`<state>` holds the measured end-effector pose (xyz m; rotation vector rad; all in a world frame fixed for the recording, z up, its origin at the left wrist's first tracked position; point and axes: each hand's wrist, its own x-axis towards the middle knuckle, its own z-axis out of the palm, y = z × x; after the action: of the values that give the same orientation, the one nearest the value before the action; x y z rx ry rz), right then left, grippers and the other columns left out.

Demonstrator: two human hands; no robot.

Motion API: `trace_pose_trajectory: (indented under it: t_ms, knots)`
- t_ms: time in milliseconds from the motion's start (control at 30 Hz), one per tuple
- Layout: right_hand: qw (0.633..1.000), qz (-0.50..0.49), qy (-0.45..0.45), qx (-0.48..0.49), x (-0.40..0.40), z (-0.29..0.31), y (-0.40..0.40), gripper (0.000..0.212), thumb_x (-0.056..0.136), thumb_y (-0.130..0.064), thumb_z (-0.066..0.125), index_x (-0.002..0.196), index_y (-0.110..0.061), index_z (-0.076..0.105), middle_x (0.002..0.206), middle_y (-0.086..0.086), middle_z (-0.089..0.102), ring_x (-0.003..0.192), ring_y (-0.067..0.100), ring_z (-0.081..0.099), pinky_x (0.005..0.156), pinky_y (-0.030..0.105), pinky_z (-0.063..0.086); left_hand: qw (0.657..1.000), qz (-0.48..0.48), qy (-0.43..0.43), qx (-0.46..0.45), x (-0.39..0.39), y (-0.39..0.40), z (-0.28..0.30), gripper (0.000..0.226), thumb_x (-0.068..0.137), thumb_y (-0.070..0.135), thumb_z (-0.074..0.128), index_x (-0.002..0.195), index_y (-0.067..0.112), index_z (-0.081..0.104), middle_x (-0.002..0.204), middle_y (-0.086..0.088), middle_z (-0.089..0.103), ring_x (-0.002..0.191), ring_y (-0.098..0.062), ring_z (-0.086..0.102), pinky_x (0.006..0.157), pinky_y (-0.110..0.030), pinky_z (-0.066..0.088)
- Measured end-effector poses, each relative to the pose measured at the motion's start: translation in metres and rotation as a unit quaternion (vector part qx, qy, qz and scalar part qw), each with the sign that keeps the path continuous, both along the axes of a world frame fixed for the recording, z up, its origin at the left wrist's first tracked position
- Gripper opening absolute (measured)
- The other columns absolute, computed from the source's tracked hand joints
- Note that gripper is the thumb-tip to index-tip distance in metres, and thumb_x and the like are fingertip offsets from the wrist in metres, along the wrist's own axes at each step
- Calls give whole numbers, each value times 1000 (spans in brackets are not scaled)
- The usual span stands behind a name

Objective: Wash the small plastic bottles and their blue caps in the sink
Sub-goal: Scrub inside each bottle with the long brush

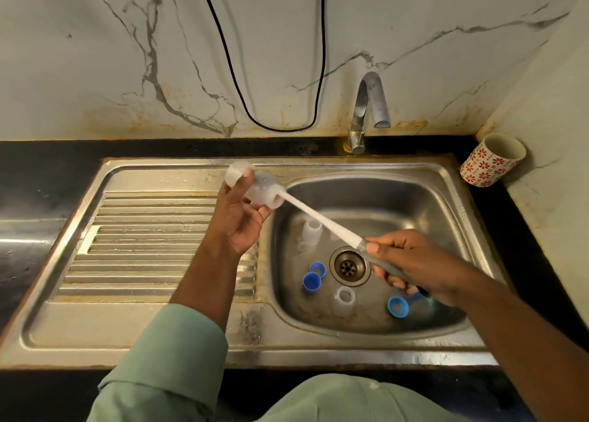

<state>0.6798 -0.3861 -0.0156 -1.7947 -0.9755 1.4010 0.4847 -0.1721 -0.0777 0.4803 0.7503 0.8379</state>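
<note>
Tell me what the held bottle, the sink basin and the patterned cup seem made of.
Small translucent bottle in the left hand: likely plastic, cloudy and see-through. Steel-grey sink basin: probably stainless steel, brushed, dull reflections, some staining. White cup with red flowers: perhaps ceramic, thick-walled; the look leaves it open.

Left hand (237,217) gripping bottle (255,187), right hand (411,264) holding brush (322,219) inserted; blue caps (314,276) in sink (376,332).

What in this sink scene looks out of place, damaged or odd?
Rusty orange staining runs along the marble wall's base behind the sink, and a black cable droops near the tap. Nothing spilled.
</note>
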Motion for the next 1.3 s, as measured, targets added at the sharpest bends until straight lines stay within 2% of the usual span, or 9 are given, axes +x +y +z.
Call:
trace_pose_trajectory:
  t_ms: [133, 400, 533, 633, 800, 1033, 1100, 1233, 1300]
  knots:
    - [999, 31, -3, 7, -9, 1, 4, 24, 99, -27, 52, 84, -28, 70, 65, 6, 56, 47, 12, 42, 41, 24, 35, 999, -17, -5, 52, 5, -2, 1, 104, 66, 22, 91, 151, 14, 31, 132, -16, 45, 120, -38, 52, 80, -50, 55]
    - [997, 38, -68, 21, -5, 1, 2, 18, 98, -23, 56, 92, -33, 69, 62, -1, 62, 48, 12, 48, 43, 22, 40, 999, 16, -1, 30, -1, -1, -11, 84, 78, 15, 79, 148, 20, 35, 147, -19, 40, 130, -45, 48, 78, -50, 57]
    - [988, 25, -152, 16, -7, -12, 4, 19, 97, -22, 56, 106, -18, 72, 63, 0, 60, 44, 2, 47, 43, 18, 39, 999, 13, 27, 22, 2, -9, -13, 81, 79, 11, 77, 148, 19, 36, 135, -16, 46, 117, -37, 56, 83, -56, 56]
    - [996, 31, -81, 8, -7, -12, 5, 20, 98, -22, 56, 111, -27, 70, 66, 2, 62, 50, 11, 48, 44, 22, 40, 1000, 19, 11, 16, 0, -11, -14, 80, 81, 13, 78, 149, 16, 35, 135, -16, 45, 118, -37, 55, 83, -53, 56]
    - [947, 74, -309, 38, -4, -19, 11, 27, 96, -30, 59, 122, -29, 65, 61, -25, 58, 54, 2, 53, 54, 19, 44, 999, 13, 33, 4, 4, -10, -9, 75, 84, 11, 74, 148, 17, 36, 137, -18, 45, 118, -40, 55, 79, -53, 57]
    - [932, 73, -348, 76, 4, -9, 11, 16, 94, -29, 61, 88, -44, 64, 56, -23, 58, 48, 4, 47, 47, 14, 38, 999, 12, 31, 12, 13, -11, 1, 63, 90, 12, 69, 144, 25, 40, 139, -16, 45, 122, -40, 54, 82, -55, 58]
    - [942, 83, -316, 83, 2, -6, 9, 15, 94, -26, 62, 99, -40, 65, 54, -39, 52, 47, 0, 47, 46, 13, 37, 1000, 17, 13, -2, 11, -10, -1, 62, 91, 16, 68, 145, 22, 38, 143, -19, 42, 125, -42, 53, 85, -58, 56]
    - [946, 29, -313, 83, 7, -13, 4, 23, 95, -26, 62, 80, -43, 61, 50, -31, 53, 50, -9, 50, 49, 9, 38, 1000, -9, 20, 9, 10, -13, -1, 56, 93, 24, 65, 143, 17, 41, 140, -20, 46, 120, -43, 58, 80, -55, 58]
    - [945, 71, -311, 70, 4, -10, 2, 18, 95, -28, 61, 93, -46, 62, 50, -31, 53, 45, -5, 47, 46, 11, 37, 1000, -5, 13, -7, 10, -15, -2, 54, 93, 29, 67, 138, 14, 43, 131, -18, 50, 109, -38, 63, 76, -53, 59]
